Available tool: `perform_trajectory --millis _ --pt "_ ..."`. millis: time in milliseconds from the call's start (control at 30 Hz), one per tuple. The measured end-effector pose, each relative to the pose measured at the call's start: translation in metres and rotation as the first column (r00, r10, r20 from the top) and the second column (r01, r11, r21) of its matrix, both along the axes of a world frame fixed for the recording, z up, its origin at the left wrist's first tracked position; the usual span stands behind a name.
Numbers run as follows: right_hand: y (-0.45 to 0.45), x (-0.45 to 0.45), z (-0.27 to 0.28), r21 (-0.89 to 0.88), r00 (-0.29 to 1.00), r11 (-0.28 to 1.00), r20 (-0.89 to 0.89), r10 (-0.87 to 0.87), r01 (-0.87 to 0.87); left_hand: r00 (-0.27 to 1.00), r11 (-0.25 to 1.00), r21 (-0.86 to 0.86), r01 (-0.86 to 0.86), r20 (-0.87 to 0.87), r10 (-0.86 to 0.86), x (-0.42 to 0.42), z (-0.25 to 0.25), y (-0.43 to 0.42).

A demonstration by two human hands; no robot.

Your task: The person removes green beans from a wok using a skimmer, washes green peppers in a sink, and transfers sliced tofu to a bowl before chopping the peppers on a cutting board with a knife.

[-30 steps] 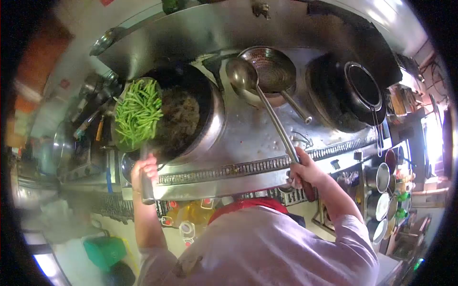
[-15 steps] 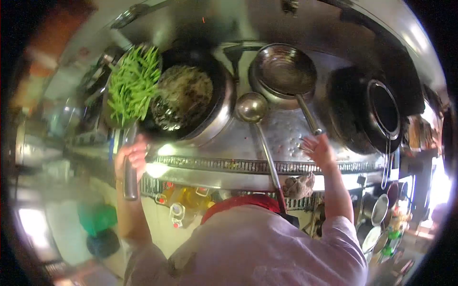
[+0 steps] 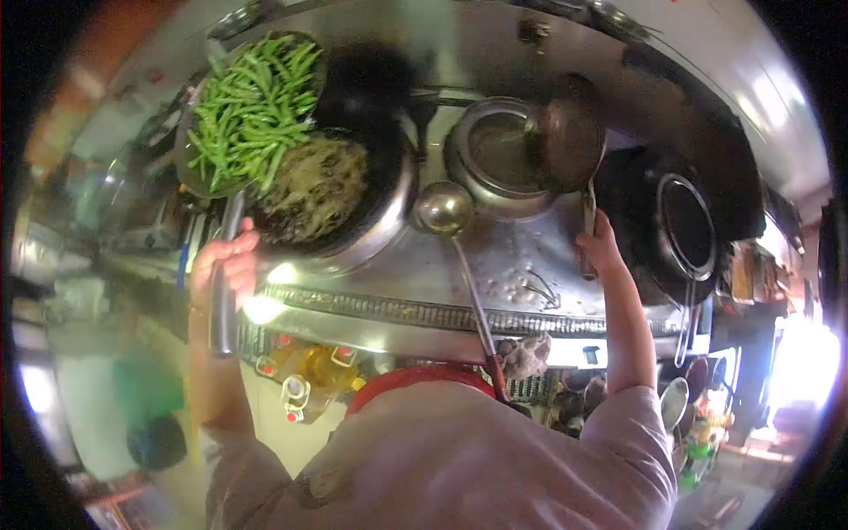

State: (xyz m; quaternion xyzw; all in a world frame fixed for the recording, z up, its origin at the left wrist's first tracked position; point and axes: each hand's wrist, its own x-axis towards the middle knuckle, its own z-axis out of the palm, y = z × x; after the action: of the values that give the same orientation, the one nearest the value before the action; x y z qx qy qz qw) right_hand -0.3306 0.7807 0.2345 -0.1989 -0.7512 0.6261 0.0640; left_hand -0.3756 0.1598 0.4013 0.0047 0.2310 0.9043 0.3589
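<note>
My left hand (image 3: 228,265) is wrapped round the thick metal handle (image 3: 223,314) of a dark pan heaped with green beans (image 3: 252,115). That pan is held at the left edge of a large black wok (image 3: 384,190), where brownish liquid (image 3: 320,185) bubbles. My right hand (image 3: 602,247) grips the handle of a round, dark long-handled pan (image 3: 570,132), raised and tilted over the right side of a steel pot (image 3: 459,163); whether its bottom is perforated, I cannot tell. Between the two hands a ladle (image 3: 444,208) lies on the steel stovetop, its handle pointing towards me.
At the right stands another black wok (image 3: 632,185) with a round wire-handled strainer (image 3: 686,225) leaning in it. A slotted drain (image 3: 397,309) runs along the stove front. A crumpled cloth (image 3: 527,355) lies by the ladle handle. Below sit oil jugs (image 3: 322,371).
My right hand has closed on the round pan's handle and lifted the pan off the steel pot, tilting it. The bean-filled pan in my left hand has risen away from me.
</note>
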Motion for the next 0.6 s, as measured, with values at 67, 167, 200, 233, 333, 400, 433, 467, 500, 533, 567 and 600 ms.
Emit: perform_trajectory --millis 67,167,200,233,333,400,433,467,500,533,567,600 --pt "0.031 0.023 0.007 0.619 0.995 0.781 -0.096 -0.032 0.084 1.000 1.000 -0.026 0.016 -0.024 -0.016 -0.002 0.002 0.000" --pt "-0.017 0.062 0.101 0.713 0.992 0.693 -0.026 -0.122 0.104 0.999 1.000 0.004 0.026 -0.034 -0.026 -0.005 0.003 -0.002" --pt "-0.021 0.071 0.113 0.719 0.985 0.689 0.038 -0.170 0.091 0.999 1.000 0.000 0.022 -0.030 -0.022 -0.006 0.003 -0.004" --pt "-0.024 0.079 0.118 0.724 0.971 0.686 0.103 -0.216 0.076 0.999 0.999 0.011 0.033 -0.039 -0.032 -0.009 0.001 -0.005" --pt "-0.031 0.104 0.085 0.761 0.987 0.633 -0.062 -0.149 0.143 0.997 0.999 0.015 0.043 -0.059 -0.042 -0.009 -0.005 -0.020" --pt "-0.043 0.110 0.060 0.745 0.986 0.658 0.001 -0.164 0.109 0.998 0.998 0.047 0.050 -0.035 -0.048 -0.007 -0.003 -0.027" --pt "-0.053 0.116 0.053 0.712 0.987 0.697 0.042 -0.156 0.080 0.998 0.998 0.036 0.054 -0.028 -0.053 -0.007 -0.003 -0.033" --pt "-0.060 0.122 0.049 0.683 0.986 0.728 0.073 -0.149 0.059 0.998 0.998 0.027 0.056 -0.042 -0.055 -0.008 -0.003 -0.040" --pt "-0.068 0.123 0.050 0.656 0.984 0.753 0.099 -0.145 0.045 0.997 0.997 0.031 0.072 -0.030 -0.071 -0.007 -0.002 -0.045" --pt "-0.073 0.125 0.053 0.653 0.988 0.754 0.057 -0.141 0.070 0.995 0.995 0.043 0.093 -0.041 -0.091 -0.010 -0.005 -0.051" --pt "-0.078 0.128 0.060 0.650 0.990 0.755 0.024 -0.136 0.088 0.993 0.992 0.057 0.114 -0.044 -0.111 -0.013 -0.009 -0.056" --pt "-0.081 0.128 0.060 0.624 0.994 0.775 -0.041 -0.096 0.101 0.991 0.989 0.078 0.123 -0.059 -0.119 -0.015 -0.012 -0.060"
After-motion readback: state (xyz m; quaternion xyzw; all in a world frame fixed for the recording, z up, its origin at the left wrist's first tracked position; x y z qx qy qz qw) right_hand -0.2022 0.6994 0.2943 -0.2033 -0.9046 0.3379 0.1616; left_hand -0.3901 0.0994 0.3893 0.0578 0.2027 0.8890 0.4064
